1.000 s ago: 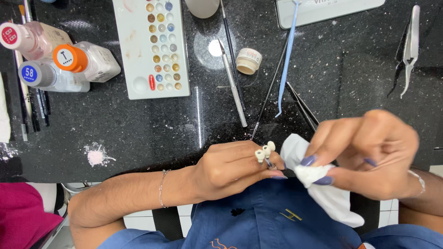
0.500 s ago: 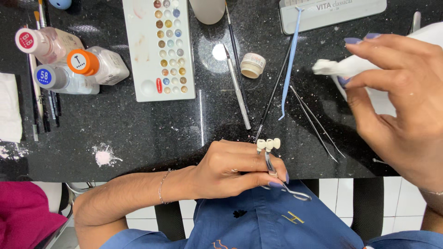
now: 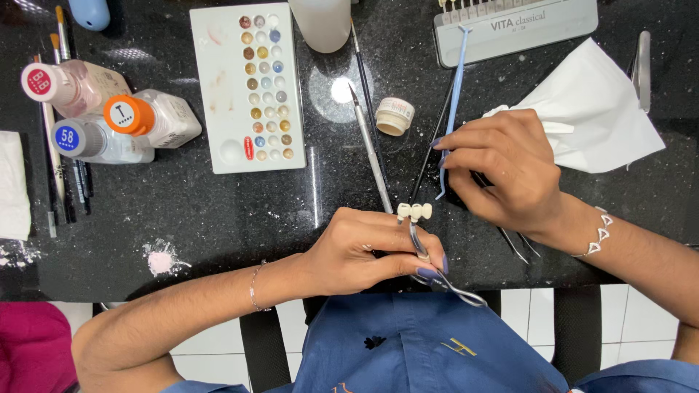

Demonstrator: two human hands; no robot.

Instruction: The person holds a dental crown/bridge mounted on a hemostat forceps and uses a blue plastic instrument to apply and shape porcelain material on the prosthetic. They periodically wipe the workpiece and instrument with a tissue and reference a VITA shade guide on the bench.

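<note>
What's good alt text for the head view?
Left hand holds a clamp gripping three small tooth crowns over a black counter; right hand reaches among thin tools beside a white tissue.

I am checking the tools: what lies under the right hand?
Under the right hand lie a blue-handled tool and thin dark instruments; their middle parts are covered.

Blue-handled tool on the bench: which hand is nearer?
Right. The right hand has its fingertips at the blue-handled tool; the left hand is lower, holding forceps with small tooth crowns.
</note>
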